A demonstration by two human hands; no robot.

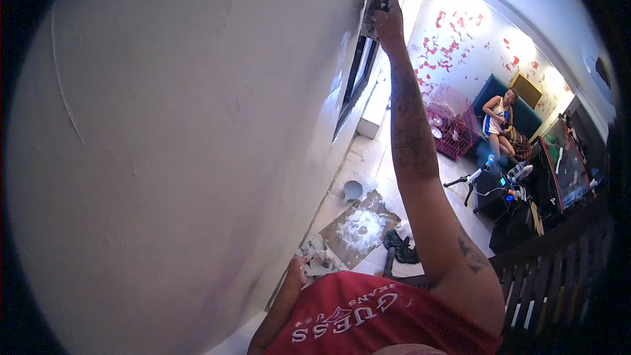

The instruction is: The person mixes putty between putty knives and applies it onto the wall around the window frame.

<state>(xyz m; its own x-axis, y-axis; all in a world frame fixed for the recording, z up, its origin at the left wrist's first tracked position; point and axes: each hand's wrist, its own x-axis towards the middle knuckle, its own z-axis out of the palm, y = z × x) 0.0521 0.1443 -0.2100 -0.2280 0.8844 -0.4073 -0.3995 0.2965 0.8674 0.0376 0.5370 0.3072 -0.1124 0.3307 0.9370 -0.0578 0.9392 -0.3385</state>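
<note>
My right arm reaches far up along the white wall (177, 112). At its end, my right hand (390, 26) is closed on a flat, wide-bladed putty knife (373, 8), smeared with pale filler. The blade lies at the wall's edge, beside the dark window frame (358, 69). Down by my waist, close to the wall, my left hand (300, 270) grips a flat plate (319, 261) with whitish putty on it. Its fingers are partly hidden.
On the tiled floor stand a grey bowl (353, 190) and a board (338, 240) bearing white powder, near a black plastic bag (402, 247). Beyond are a pink wire cage (453, 125), a seated person (501, 118) and a scooter-like handlebar (470, 179). Dark slatted furniture (552, 276) stands right.
</note>
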